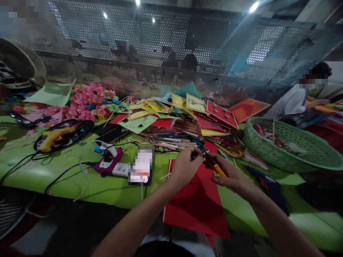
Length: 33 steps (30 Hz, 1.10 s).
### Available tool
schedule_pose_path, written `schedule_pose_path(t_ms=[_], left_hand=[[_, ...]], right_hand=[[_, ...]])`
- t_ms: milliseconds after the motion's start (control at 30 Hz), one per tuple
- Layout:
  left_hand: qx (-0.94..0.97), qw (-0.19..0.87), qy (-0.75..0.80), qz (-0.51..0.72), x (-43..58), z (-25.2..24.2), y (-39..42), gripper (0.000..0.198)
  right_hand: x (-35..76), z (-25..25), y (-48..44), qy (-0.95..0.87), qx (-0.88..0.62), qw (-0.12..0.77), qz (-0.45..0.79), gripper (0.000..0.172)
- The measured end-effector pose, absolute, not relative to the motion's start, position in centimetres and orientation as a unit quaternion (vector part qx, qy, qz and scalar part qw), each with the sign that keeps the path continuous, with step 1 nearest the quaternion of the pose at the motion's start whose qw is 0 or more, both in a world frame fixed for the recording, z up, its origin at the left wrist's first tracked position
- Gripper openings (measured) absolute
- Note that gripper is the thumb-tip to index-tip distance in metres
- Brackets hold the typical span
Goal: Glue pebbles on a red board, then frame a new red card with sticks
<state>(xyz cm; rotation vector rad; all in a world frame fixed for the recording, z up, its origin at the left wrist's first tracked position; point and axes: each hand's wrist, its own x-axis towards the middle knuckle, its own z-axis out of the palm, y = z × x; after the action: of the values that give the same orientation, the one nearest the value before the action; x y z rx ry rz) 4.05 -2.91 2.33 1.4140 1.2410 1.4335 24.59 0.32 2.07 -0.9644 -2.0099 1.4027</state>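
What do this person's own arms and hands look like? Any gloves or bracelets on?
The left arm and right arm are bare as far as the picture shows, with no sleeve in sight. The left hand and right hand have no gloves, and I see no watch or bracelet.

right hand holds orange-handled tool

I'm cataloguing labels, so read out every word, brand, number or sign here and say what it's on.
No text can be read.
Phone screen: pixelated, unreadable.
White adapter: dark print, too small and blurred.
Fan: pale marks low down, too blurred.
Orange-handled tool: no readable marking.
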Motion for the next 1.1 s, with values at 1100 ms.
schedule_pose_path(t_ms=[1100], left_hand=[[0.628, 0.268, 0.543, 0.489, 3.4, 0.6, -3.5, 0.012]], right_hand=[[24.0, 0.5, 0.6, -0.811, -0.402, 0.238, 0.352, 0.05]])
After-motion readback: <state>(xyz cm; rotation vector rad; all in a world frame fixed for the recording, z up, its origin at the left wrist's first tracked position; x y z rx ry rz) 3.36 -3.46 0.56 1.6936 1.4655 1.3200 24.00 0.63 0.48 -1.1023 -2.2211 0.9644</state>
